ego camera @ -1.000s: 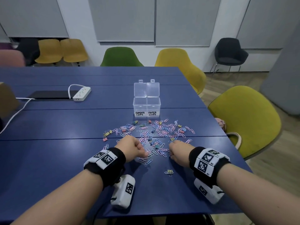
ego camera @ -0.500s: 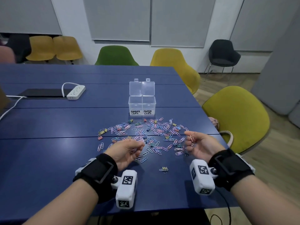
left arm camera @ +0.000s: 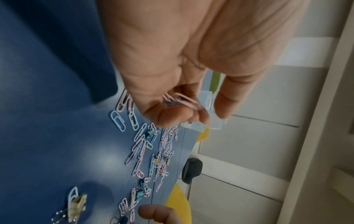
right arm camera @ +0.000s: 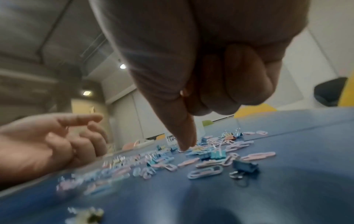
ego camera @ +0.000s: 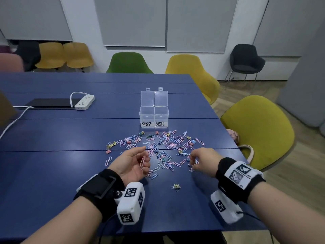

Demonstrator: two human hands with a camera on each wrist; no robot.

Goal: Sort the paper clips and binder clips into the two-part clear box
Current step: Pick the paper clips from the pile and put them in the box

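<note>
The clear two-part box stands open at mid table, its left part labelled BINDER CLIPS and its right part PAPER CLIPS. In front of it lies a scattered pile of pastel paper clips and binder clips. My left hand is turned palm up at the pile's near left, and its curled fingers hold several pink paper clips. My right hand is palm down at the pile's near right. Its fingers are curled, a pink clip shows between them, and the thumb touches the pile.
One yellow binder clip lies alone nearer me, between my wrists. A white power strip and a flat black device sit far left on the blue table. A yellow chair and a bag handle stand off the right edge.
Both hands rose from the pile and turned palm up with clips. The right hand has since turned palm down onto the pile again; the left stays palm up.
</note>
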